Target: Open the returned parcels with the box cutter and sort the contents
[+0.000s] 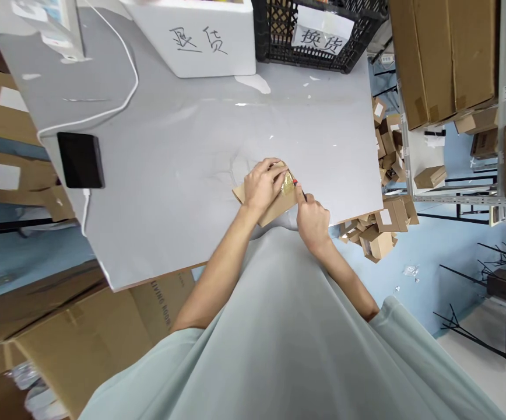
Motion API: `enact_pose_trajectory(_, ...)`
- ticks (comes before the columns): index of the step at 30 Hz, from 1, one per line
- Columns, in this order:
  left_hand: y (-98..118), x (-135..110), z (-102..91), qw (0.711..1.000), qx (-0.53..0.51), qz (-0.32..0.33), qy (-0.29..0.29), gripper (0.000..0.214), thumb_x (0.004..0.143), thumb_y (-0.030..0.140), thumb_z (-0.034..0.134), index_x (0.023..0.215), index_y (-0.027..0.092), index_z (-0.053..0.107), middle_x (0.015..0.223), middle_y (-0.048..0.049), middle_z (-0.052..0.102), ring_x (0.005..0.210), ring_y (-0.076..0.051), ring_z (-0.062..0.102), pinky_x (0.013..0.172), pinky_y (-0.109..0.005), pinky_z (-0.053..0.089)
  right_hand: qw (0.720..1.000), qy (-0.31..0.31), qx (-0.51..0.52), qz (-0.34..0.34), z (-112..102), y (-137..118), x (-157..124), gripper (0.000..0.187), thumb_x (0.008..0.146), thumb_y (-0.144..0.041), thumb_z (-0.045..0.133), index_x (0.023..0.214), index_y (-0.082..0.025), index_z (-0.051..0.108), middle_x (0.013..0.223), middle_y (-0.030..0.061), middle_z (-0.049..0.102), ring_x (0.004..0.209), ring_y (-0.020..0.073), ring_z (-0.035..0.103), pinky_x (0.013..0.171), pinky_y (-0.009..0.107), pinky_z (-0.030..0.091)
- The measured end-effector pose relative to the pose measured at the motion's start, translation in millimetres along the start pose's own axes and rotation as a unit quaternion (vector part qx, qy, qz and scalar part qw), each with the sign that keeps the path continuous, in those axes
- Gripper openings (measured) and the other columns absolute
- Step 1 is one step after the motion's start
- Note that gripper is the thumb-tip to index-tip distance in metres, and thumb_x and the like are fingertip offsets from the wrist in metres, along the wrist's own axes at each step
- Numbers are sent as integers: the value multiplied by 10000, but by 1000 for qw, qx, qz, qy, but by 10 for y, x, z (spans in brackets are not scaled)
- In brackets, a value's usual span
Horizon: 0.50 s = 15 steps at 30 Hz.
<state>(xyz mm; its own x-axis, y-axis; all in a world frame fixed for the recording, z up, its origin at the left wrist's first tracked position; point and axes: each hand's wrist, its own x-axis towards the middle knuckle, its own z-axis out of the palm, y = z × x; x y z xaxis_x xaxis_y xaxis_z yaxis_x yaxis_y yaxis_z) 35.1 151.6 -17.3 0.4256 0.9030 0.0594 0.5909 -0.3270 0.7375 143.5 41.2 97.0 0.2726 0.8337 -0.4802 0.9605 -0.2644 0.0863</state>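
Observation:
A small brown cardboard box rests near the front edge of the table, with shiny clear tape on its upper right part. My left hand is closed over the box, its fingers curled across the top and holding it against the table. In my right hand is a slim utility knife with red and black parts. The knife's front end points at the taped side of the box, close to my left fingertips. Whether the blade touches the tape I cannot tell.
On the grey table lie a black phone and its white cable. A white bin and a black crate stand at the back. Cardboard boxes lie beyond the right edge; a large carton stands front left.

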Motion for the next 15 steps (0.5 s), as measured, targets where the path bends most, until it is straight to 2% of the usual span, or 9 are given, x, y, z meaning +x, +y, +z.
enact_pose_trajectory(4, 62, -14, 49, 1000, -6, 23, -19, 316, 1086, 284, 597, 1252, 331, 861, 1422, -58, 765, 1293, -299, 704, 1082, -447, 562, 999, -5, -27, 19, 40, 51, -127, 717, 1118, -87, 390, 1793, -310, 292, 1316, 170, 743, 1051, 220, 816, 851, 287, 647)
enact_pose_trajectory(10, 59, 3, 109, 998, -27, 37, -34, 313, 1080, 261, 609, 1225, 342, 875, 1396, -68, 775, 1270, -317, 711, 1063, -472, 563, 997, -35, -45, 49, 222, 123, -313, 716, 1092, -61, 397, 1783, -233, 327, 1243, 175, 773, 982, 224, 834, 792, 284, 639)
enact_pose_trajectory(13, 47, 15, 119, 998, -28, 37, -38, 312, 1075, 259, 612, 1219, 339, 877, 1397, -66, 777, 1270, -316, 717, 1072, -479, 567, 998, -36, -29, 47, 208, 174, -464, 694, 1094, -76, 424, 1767, -234, 370, 1213, 161, 789, 938, 229, 835, 784, 291, 627)
enact_pose_trajectory(15, 70, 26, 108, 998, -31, 36, -43, 310, 1070, 258, 610, 1209, 328, 878, 1400, -63, 780, 1269, -303, 724, 1084, -469, 573, 999, -14, 8, 47, 187, 259, -548, 647, 1120, -136, 441, 1759, -227, 385, 1186, 152, 806, 915, 244, 832, 792, 307, 619)
